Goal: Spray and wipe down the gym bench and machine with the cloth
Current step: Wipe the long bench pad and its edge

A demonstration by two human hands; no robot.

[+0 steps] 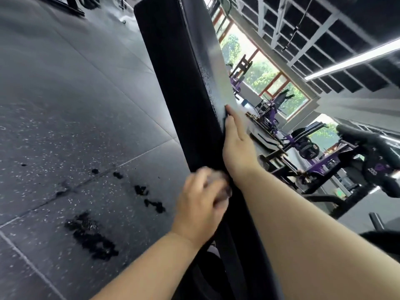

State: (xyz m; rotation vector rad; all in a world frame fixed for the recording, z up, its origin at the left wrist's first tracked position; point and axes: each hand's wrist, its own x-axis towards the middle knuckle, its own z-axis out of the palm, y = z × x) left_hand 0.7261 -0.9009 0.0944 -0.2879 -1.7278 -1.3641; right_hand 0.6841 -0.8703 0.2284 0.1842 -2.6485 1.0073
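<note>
Spraying looks done on this stretch: droplets bead along the glossy top face of the bench pad, and dark wet patches dot the rubber floor to its left. The wipe, I'd judge, is under way but far from finished. The far length of the pad shows wet, and I see no sign that the machine has had any attention.

The right hand lies flat on the pad's top face, fingers straight and pointing toward the far end. A dark scrap shows at the fingertips. It may be the cloth, but I cannot tell for sure.

The left hand sits nearer, at the pad's left edge just beside the right wrist, fingers curled. It's blurred, so I cannot tell whether it grips the pad, something else or nothing. No spray bottle in view. Purple machines stand far right, well apart.
</note>
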